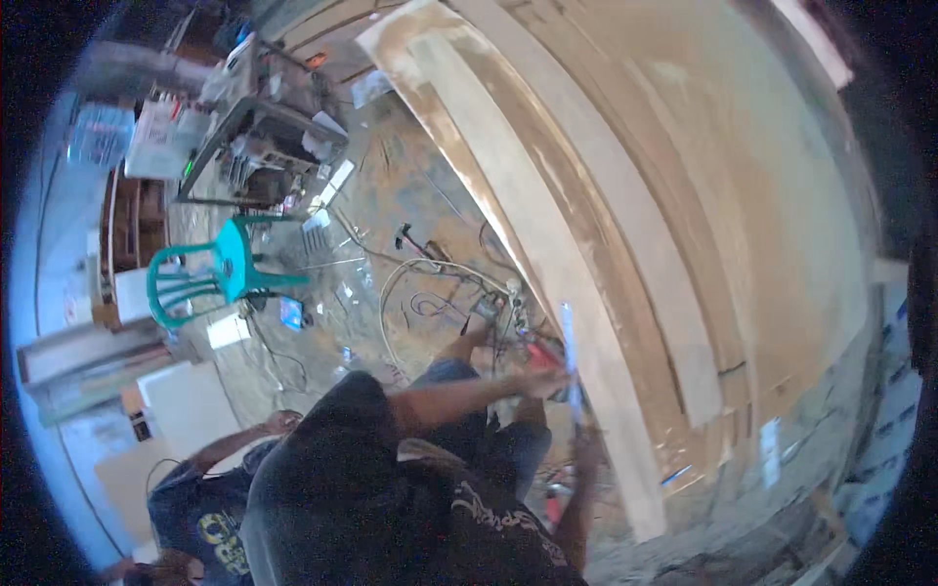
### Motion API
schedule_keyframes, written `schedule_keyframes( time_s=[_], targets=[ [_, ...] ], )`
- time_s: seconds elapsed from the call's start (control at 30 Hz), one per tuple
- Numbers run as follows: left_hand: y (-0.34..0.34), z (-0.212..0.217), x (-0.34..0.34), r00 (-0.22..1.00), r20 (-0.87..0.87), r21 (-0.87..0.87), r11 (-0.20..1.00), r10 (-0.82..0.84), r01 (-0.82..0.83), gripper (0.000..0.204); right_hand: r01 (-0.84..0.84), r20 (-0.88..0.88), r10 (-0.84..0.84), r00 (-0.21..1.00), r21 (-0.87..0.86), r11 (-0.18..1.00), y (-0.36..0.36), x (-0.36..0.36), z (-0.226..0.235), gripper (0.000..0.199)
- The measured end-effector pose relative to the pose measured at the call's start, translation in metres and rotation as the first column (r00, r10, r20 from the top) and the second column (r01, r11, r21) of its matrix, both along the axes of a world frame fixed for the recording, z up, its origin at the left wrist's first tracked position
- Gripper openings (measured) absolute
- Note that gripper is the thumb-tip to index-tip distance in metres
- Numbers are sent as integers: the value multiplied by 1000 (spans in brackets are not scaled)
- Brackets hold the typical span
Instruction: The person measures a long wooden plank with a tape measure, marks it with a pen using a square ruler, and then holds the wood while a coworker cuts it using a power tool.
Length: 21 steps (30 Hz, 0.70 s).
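Beside the pale board's (601, 352) left edge, the left hand (554, 381) looks curled around a bluish strip (570, 342); the right hand (586, 444), just below, blurs beyond telling. The step seems to be handling the strip there; next calls for steadiness.

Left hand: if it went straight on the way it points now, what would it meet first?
Most likely the slim pale-blue bar right at the left hand, with the long pale strip beyond it to the right. Blur hides whether the bar is already held, and depth there is unclear.
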<state>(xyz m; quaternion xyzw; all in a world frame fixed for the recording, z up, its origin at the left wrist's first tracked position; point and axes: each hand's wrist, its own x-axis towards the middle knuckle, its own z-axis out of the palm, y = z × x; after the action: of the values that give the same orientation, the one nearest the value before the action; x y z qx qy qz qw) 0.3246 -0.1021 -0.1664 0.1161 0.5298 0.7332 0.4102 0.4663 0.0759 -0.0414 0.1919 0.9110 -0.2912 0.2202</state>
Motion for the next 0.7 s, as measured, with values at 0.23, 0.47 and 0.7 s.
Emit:
schedule_keyframes(
  time_s=[0.23, 0.47, 0.7],
  targets=[
    [-131, 195, -185, 948, -228, -380, 876, 224, -298, 22, 185, -135, -292, 947, -513, 838, -166, -207, 111, 49],
    [-345, 281, -579, 644, -600, -330, 587, 474, -739, 30, 225, 206, -106, 973, -732, 643, -109, -141, 165, 28],
    [-298, 225, -601, 916, -304, -750, 527, 262, -400, 45, 236, 212, -145, 966, -512, 826, -110, -142, 228, 14]
  ],
)
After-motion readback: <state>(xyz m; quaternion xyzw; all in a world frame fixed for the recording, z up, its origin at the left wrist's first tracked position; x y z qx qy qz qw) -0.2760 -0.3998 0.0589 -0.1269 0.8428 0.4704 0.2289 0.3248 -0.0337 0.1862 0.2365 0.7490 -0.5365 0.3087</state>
